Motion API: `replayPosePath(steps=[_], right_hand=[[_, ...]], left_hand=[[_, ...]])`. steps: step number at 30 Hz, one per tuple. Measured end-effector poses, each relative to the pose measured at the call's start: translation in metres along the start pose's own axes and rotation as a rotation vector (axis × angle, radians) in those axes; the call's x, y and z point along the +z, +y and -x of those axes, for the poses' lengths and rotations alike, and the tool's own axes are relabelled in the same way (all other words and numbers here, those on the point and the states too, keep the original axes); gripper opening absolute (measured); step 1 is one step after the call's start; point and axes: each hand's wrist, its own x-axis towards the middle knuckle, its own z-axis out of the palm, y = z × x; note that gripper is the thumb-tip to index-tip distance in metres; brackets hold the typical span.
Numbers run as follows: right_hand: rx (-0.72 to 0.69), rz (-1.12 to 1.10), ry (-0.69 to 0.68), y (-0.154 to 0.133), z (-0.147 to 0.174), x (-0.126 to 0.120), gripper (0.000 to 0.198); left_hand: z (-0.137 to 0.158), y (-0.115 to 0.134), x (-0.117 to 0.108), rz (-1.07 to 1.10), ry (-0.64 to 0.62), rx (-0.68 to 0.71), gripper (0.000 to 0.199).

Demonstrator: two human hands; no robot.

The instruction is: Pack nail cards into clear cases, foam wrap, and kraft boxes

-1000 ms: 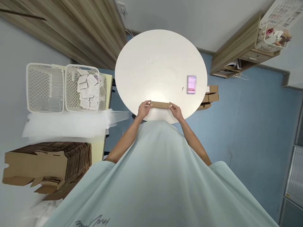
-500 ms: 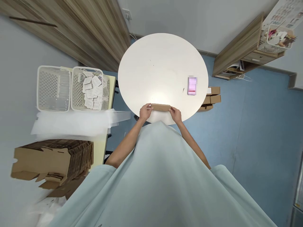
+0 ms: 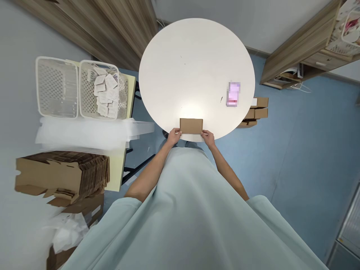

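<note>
A small brown cardboard box [image 3: 191,126] lies at the near edge of the round white table [image 3: 185,45], its broad face turned up. My left hand [image 3: 174,136] grips the box's near left corner between thumb and fingers. At the near right corner, my right hand [image 3: 208,138] pinches the box in the same way. Farther right on the table is a phone-shaped thing [image 3: 233,93], blurred into pink and purple blocks.
Left, a side table [image 3: 116,180] carries two white plastic baskets [image 3: 57,112] [image 3: 84,112], one with small white packets [image 3: 105,93], white plastic sheets [image 3: 81,135] and stacked flat cardboard boxes [image 3: 50,174]. More brown boxes [image 3: 260,112] are right of the round table; a wooden cabinet [image 3: 298,45] stands behind.
The box has tipped from showing a narrow side to showing its wide face. Both hands keep hold of it. The whole view has shifted slightly with my head.
</note>
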Motion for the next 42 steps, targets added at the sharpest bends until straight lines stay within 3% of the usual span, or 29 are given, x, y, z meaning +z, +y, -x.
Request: replayPosePath(steps=[6,12,17,22,27,33,42], right_hand=[[0.045,-0.337,-0.046,-0.002,0.012,0.006,0.055],[-0.079,-0.479,-0.027,-0.017,0.047,-0.002,0.062],[-0.14,-0.465,-0.025,-0.025,0.092,0.0,0.062],[-0.172,-0.472,-0.008,-0.019,0.139,0.013,0.066],[-0.161,-0.419,0.056,0.0,0.186,0.015,0.066],[-0.158,-0.368,0.136,0.025,0.228,-0.009,0.063],[-0.147,-0.417,0.211,0.045,0.241,-0.051,0.064]], left_hand=[[0.019,0.006,-0.01,0.151,-0.052,-0.004,0.029],[0.043,0.018,-0.03,0.246,-0.117,0.168,0.038],[0.077,0.004,-0.047,0.337,-0.129,0.266,0.037],[0.115,-0.021,-0.054,0.423,-0.074,0.266,0.036],[0.145,-0.045,-0.047,0.407,-0.081,0.209,0.037],[0.171,-0.063,-0.032,0.397,-0.207,0.193,0.036],[0.183,-0.045,0.001,0.381,-0.291,0.179,0.03]])
